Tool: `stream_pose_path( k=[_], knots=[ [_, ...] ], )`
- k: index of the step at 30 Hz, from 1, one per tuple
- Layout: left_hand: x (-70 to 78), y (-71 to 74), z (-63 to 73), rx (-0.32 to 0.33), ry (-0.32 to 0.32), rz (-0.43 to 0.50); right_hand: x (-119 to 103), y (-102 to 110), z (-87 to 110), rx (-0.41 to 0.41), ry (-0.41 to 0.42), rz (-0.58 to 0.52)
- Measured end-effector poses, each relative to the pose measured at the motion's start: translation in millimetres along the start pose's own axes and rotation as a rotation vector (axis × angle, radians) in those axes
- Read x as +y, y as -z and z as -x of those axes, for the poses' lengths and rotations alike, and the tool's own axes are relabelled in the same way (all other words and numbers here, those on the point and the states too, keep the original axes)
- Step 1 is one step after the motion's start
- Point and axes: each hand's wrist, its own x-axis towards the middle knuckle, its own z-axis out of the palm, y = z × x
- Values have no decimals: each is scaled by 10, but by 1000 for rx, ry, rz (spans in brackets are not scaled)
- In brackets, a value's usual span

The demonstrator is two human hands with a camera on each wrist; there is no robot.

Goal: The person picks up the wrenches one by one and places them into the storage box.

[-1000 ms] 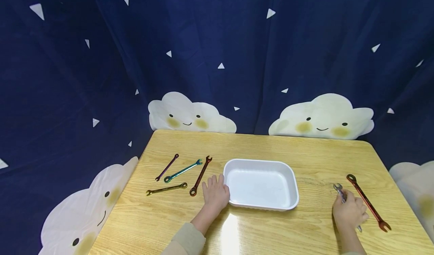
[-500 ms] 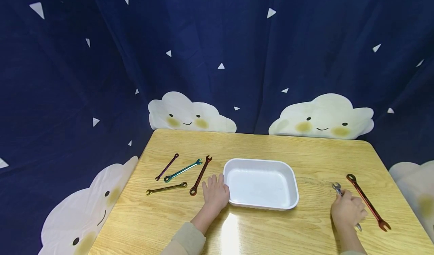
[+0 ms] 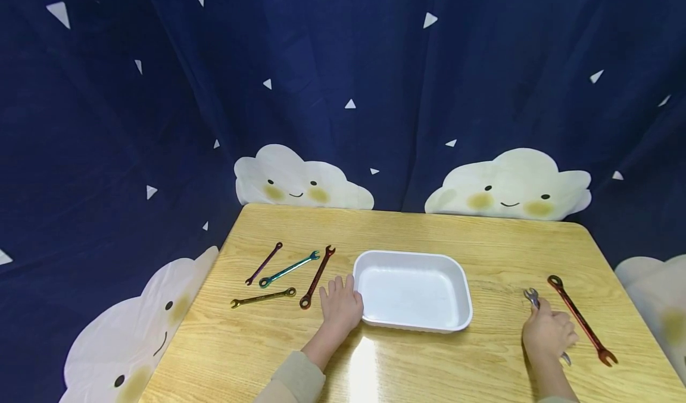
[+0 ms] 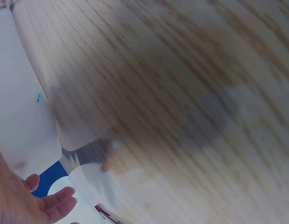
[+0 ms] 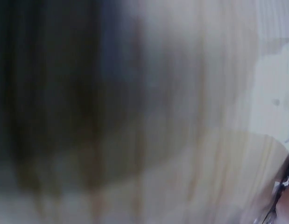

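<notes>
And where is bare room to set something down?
Free: inside the white tray; the table between tray and silver wrench, or tray and curtain. Crowded: left of the tray, with four combination wrenches and the left hand; far right, where the right hand partly covers the silver wrench beside a red combination wrench.

The left hand (image 3: 341,305) and right hand (image 3: 546,333) are bare. The left sleeve (image 3: 276,393) is pale cream with a wide, plain beige cuff (image 3: 301,377). A tiny bit of pale right sleeve (image 3: 556,400) shows.

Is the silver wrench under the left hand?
No, the silver wrench is under the right hand, while the left hand is at the white tray.
</notes>
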Motion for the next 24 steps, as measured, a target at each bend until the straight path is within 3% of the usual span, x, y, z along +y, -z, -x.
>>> stream_pose_path(
  k=[24],
  knots=[
    [7,18,-2,-22,10,9,-30,26,18,-4,38,6]
  ],
)
